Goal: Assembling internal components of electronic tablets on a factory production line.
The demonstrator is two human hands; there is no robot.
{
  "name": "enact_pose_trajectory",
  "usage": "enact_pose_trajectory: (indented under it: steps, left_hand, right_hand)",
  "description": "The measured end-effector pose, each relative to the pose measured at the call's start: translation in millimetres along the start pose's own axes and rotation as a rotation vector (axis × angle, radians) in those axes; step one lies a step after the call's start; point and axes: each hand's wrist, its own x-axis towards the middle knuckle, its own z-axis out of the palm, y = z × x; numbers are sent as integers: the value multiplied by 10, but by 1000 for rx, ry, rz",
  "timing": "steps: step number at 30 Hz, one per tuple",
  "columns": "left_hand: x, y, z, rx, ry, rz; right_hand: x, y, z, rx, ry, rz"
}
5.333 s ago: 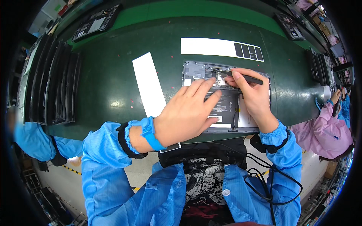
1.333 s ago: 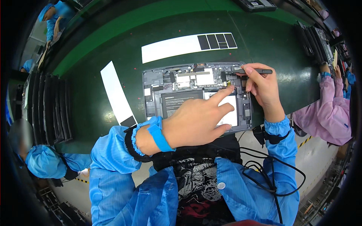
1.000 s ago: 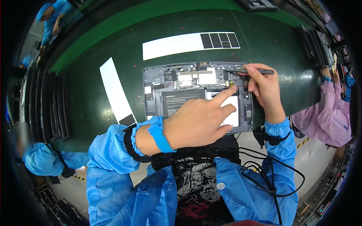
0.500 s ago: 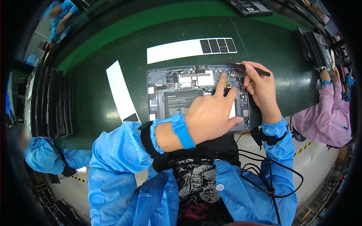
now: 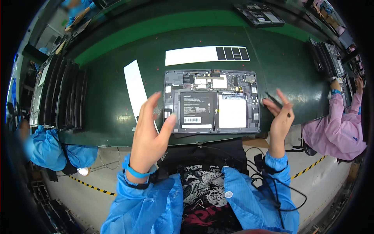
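Note:
An opened laptop base point(image 5: 238, 130) lies on the green table, its insides facing up. Its circuit board point(image 5: 230, 82) runs along the far side, with a black battery point(image 5: 198, 105) nearer me and a white rectangular panel point(image 5: 232, 112) to the right of it. My left hand point(image 5: 150, 128) holds nothing, thumb and fingers apart, at the laptop's left edge, partly covering it. Off the right edge, my right hand point(image 5: 281, 119) grips a slim black pointed tool point(image 5: 274, 100) between its fingers; part of the tool is hidden.
A white strip with black adhesive pieces point(image 5: 191, 55) lies beyond the laptop, another white strip point(image 5: 135, 84) to its left. Stacked laptop parts stand at far left point(image 5: 58, 93) and right point(image 5: 327, 58). Another laptop base point(image 5: 259, 15) sits at the back. Co-workers flank the table; a cable point(image 5: 269, 183) loops by my right arm.
My left hand has lifted off the laptop and drawn back left, uncovering the battery. The right hand has moved away from the board to the right, still with the black tool.

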Motion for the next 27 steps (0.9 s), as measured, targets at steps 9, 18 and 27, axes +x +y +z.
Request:
enact_pose_trajectory:
  steps: [9,18,27]
  left_hand:
    - [-245,-380,371,-569,-2,-80]
    - [-267,-371,361,-539,-38,81]
    - [-295,311,-569,-458,287,593]
  right_hand:
    - [-308,-21,374,-467,-178,-129]
    - [81,-21,545,117,-96,58]
    - [1955,-239,1827,377,-200,168]
